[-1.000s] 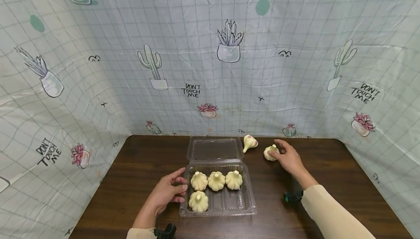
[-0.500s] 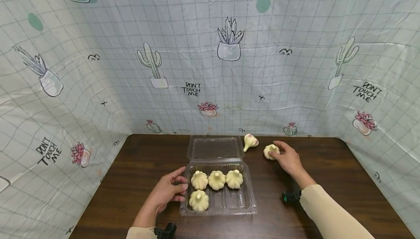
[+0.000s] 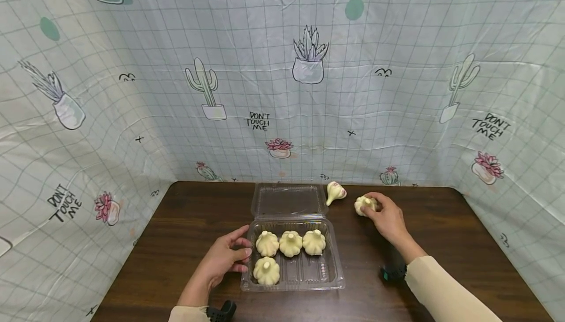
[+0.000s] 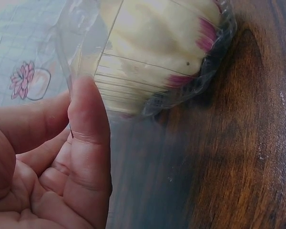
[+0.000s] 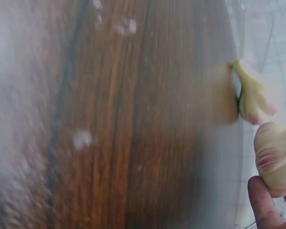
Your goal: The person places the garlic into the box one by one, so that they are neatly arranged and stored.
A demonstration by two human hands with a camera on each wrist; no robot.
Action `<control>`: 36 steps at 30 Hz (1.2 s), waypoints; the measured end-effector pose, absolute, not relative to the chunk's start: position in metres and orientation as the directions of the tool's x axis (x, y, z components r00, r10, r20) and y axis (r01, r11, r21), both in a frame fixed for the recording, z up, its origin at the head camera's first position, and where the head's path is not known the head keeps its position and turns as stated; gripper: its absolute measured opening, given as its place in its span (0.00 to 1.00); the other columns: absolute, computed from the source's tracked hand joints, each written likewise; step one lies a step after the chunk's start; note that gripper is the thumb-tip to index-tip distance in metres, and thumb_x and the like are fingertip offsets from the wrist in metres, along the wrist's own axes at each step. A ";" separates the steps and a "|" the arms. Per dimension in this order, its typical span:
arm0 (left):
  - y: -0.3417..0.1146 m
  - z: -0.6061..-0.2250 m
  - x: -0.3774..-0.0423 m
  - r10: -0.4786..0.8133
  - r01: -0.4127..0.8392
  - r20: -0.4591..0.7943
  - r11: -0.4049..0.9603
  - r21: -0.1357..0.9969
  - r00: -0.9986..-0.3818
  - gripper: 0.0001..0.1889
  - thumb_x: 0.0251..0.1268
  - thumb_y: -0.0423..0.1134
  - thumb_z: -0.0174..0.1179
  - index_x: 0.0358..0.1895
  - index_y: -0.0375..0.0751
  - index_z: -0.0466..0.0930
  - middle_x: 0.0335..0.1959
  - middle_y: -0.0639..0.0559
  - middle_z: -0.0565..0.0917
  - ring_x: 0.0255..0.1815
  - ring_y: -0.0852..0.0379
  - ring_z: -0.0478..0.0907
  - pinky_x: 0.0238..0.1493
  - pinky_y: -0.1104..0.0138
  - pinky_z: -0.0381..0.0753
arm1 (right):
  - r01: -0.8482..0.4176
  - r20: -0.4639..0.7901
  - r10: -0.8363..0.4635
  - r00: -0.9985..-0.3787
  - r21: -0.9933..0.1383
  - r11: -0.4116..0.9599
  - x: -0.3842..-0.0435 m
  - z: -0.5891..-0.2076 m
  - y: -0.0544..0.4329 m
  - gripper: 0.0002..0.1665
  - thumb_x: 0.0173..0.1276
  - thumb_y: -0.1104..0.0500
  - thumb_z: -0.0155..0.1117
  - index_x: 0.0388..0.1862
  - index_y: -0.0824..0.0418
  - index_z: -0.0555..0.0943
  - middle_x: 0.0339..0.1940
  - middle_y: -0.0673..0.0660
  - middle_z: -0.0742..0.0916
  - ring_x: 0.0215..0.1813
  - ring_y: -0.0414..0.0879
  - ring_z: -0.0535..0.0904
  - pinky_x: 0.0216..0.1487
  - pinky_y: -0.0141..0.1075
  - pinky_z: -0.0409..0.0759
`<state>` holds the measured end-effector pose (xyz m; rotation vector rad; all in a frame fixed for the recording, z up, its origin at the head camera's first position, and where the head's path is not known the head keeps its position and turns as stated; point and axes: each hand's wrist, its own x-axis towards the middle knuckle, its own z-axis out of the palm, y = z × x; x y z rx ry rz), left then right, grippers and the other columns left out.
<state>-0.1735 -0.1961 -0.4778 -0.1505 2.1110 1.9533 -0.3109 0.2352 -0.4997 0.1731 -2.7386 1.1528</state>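
Four-cornered and clear, a plastic clamshell container [image 3: 304,278] lies open on the table, holding several pale garlic bulbs [image 3: 291,243]: three across its back and one at front left. My left hand [image 3: 225,258] pinches the container's left rim between thumb and fingers; the left wrist view shows a purple-streaked bulb [image 4: 157,43] behind the plastic wall. To the right, my right hand [image 3: 388,216] holds another garlic bulb [image 3: 362,205] with thumb and fingertips, close over the table. In the right wrist view, that same bulb [image 5: 274,157] shows purple marks.
A loose garlic bulb [image 3: 336,193] lies on its side near the lid's right edge. The container's lid [image 3: 289,200] is folded back toward the patterned curtain [image 3: 247,155] that rises behind the dark wooden table [image 3: 194,224].
My right hand's fingers have shifted slightly over the garlic bulb, which has turned a little in nearly the same place. My left hand and the container have stayed put.
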 end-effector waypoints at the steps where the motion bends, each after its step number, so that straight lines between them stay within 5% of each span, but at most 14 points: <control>1: -0.196 -0.478 -0.173 0.100 -0.249 -0.258 0.090 0.964 -0.961 0.36 0.74 0.24 0.60 0.83 0.35 0.60 0.58 0.36 0.75 0.37 0.54 0.77 0.30 0.66 0.86 | -0.176 0.206 -0.041 -0.978 -0.694 0.698 -0.309 -0.499 0.234 0.24 0.77 0.51 0.68 0.67 0.59 0.81 0.64 0.68 0.83 0.57 0.63 0.82 0.50 0.54 0.82; 19: -0.195 -0.476 -0.173 0.089 -0.258 -0.267 0.095 0.961 -0.960 0.36 0.75 0.23 0.59 0.83 0.36 0.60 0.57 0.36 0.75 0.37 0.53 0.77 0.30 0.66 0.87 | -0.210 0.265 -0.026 -0.964 -0.694 0.689 -0.288 -0.491 0.219 0.22 0.74 0.54 0.71 0.63 0.58 0.83 0.63 0.64 0.83 0.52 0.56 0.79 0.49 0.43 0.77; 29: -0.193 -0.476 -0.176 0.070 -0.262 -0.270 0.096 0.960 -0.960 0.36 0.74 0.23 0.60 0.82 0.38 0.62 0.56 0.37 0.75 0.37 0.52 0.77 0.30 0.65 0.87 | -0.222 0.276 -0.028 -0.961 -0.706 0.672 -0.278 -0.483 0.213 0.22 0.73 0.55 0.71 0.64 0.58 0.84 0.65 0.63 0.83 0.56 0.56 0.82 0.53 0.45 0.82; 36: -0.195 -0.476 -0.174 0.067 -0.268 -0.276 0.101 0.958 -0.959 0.36 0.74 0.23 0.60 0.83 0.38 0.62 0.56 0.37 0.75 0.37 0.52 0.77 0.30 0.65 0.87 | -0.228 0.272 -0.028 -0.962 -0.740 0.632 -0.261 -0.469 0.200 0.21 0.72 0.56 0.73 0.62 0.58 0.85 0.62 0.63 0.84 0.55 0.54 0.83 0.51 0.36 0.83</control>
